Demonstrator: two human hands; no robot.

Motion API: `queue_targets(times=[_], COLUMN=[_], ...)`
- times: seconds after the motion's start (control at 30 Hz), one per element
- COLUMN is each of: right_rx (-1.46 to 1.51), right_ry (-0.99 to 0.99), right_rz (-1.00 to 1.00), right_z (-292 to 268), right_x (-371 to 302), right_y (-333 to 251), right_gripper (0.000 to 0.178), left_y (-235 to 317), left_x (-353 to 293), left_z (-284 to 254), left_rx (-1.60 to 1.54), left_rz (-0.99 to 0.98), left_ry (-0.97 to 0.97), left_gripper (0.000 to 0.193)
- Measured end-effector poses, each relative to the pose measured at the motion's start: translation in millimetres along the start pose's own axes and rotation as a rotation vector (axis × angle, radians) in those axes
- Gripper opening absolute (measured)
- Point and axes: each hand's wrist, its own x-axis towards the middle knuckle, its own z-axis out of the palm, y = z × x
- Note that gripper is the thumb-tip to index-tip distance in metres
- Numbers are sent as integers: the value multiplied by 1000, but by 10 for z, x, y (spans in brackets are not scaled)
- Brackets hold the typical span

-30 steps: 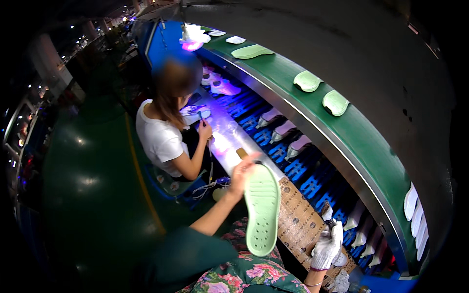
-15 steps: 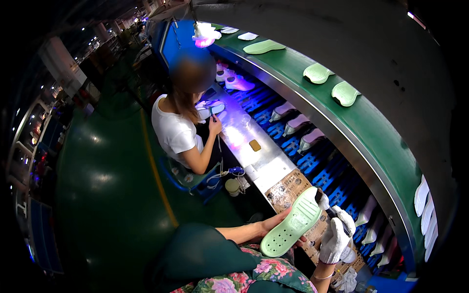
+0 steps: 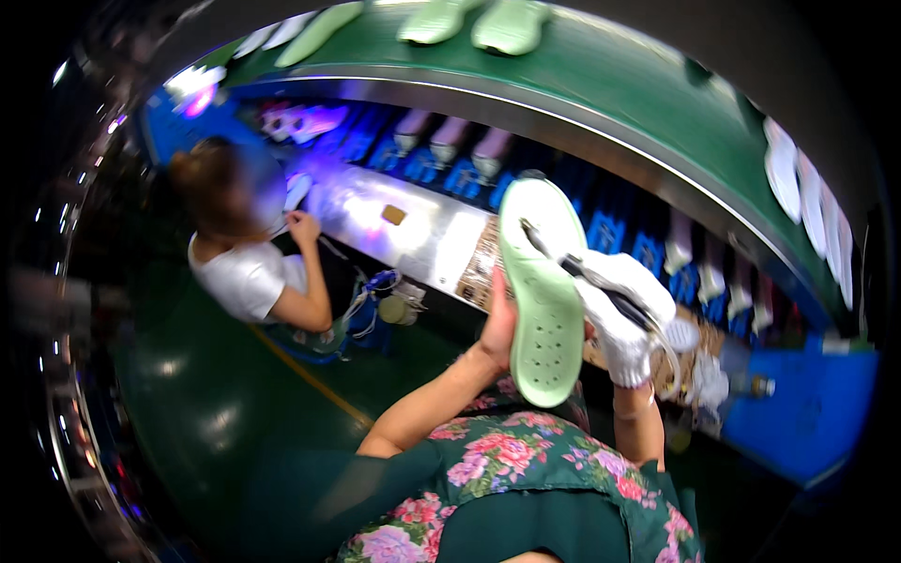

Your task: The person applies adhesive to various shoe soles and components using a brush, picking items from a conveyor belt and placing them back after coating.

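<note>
A perforated green shoe sole (image 3: 546, 319) is held nearly upright, a dark tool (image 3: 572, 266) over it.

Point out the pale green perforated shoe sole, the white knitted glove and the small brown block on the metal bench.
Pale green perforated shoe sole (image 3: 544, 305): head view, mid-surface.
White knitted glove (image 3: 620, 340): head view, main body.
Small brown block (image 3: 393, 215): head view, upper face.

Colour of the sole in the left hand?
The sole is pale green, clearest in the head view.
</note>
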Motion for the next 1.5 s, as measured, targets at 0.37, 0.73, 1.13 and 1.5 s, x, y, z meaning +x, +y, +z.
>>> queue_targets(times=[0.37,0.73,1.13,1.5], right_rx=[-557,-390,-334,-218], right_ry=[-64,-46,-233,-243], right_rz=[-351,-304,-307,-310], right_z=[-186,-91,45,201], right_x=[50,39,-127,-441], right_y=[-66,39,108,275], right_gripper=[31,22,36,31], left_y=[-252,-64,264,506], left_x=[100,119,147,183], left_z=[-71,-168,-105,-373], left_rx=[753,726,798,522], left_rz=[15,3,24,58], left_ry=[252,202,176,106], left_gripper=[100,104,110,117])
